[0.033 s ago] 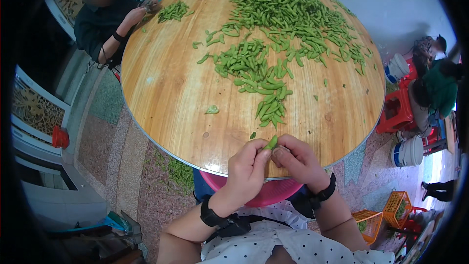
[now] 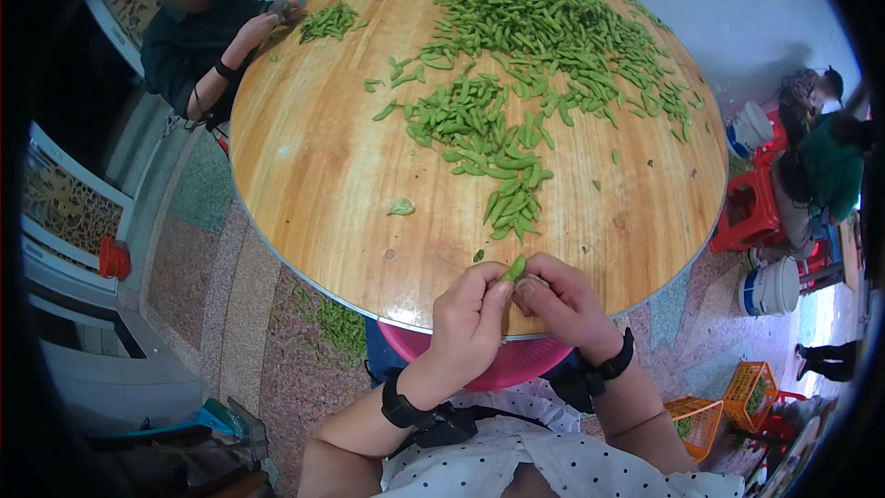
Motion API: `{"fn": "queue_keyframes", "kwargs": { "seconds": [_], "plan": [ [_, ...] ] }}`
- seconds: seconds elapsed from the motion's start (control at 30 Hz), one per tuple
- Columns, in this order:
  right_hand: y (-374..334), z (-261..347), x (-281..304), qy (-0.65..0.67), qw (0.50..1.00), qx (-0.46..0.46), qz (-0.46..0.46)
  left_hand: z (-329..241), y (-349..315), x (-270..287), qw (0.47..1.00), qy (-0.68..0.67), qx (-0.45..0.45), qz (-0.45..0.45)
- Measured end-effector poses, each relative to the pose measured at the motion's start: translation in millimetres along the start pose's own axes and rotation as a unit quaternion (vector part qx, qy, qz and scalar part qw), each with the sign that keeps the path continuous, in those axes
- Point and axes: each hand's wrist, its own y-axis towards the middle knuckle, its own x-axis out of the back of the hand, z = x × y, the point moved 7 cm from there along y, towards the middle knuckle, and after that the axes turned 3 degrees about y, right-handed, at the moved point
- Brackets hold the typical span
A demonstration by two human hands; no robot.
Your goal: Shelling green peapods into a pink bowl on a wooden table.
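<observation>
Close to the table's near edge, a green edamame pod (image 2: pixel 516 267) sticks up between my two hands. My left hand (image 2: pixel 470 309) is closed, pinching the pod between thumb and forefinger. Bent against the same pod from the other side is my right hand (image 2: pixel 567 302), its thumb and fingers closed at the pod's lower part, which they hide. A small cluster of edamame pods (image 2: pixel 512 206) lies just beyond my fingertips, trailing back to a looser pile (image 2: pixel 461 111). Below my hands, under the table edge, a pink basin (image 2: pixel 516 371) shows in part.
A large edamame heap (image 2: pixel 544 14) covers the far side of the round wooden table (image 2: pixel 323 194). At the far left a person (image 2: pixel 198 46) handles a small pile (image 2: pixel 330 21). Pods lie on the floor (image 2: pixel 341 327). Red stools (image 2: pixel 745 207), white buckets (image 2: pixel 772 286) and orange crates (image 2: pixel 696 424) stand right.
</observation>
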Motion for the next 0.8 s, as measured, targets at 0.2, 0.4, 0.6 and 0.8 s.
{"fn": "queue_keyframes", "kwargs": {
  "seconds": [0.2, 0.4, 0.6, 0.8],
  "plan": [
    [0.6, 2.2, 1.2, -0.047, 0.998, 0.041, -0.010, -3.4, 1.3, -2.3, 0.999, 0.004, -0.017, -0.029],
    [2.2, 7.9, -1.2, -0.116, 0.991, 0.060, -0.019, -2.6, 2.8, -4.2, 0.994, 0.076, -0.063, -0.054],
    [2.3, 4.5, 1.8, -0.129, 0.989, 0.066, -0.022, -3.9, 3.7, -9.0, 0.994, 0.057, -0.070, -0.067],
    [1.1, 4.4, 1.0, -0.139, 0.987, 0.078, -0.013, 3.3, 3.1, -9.5, 0.997, 0.040, -0.024, -0.057]
  ]
}}
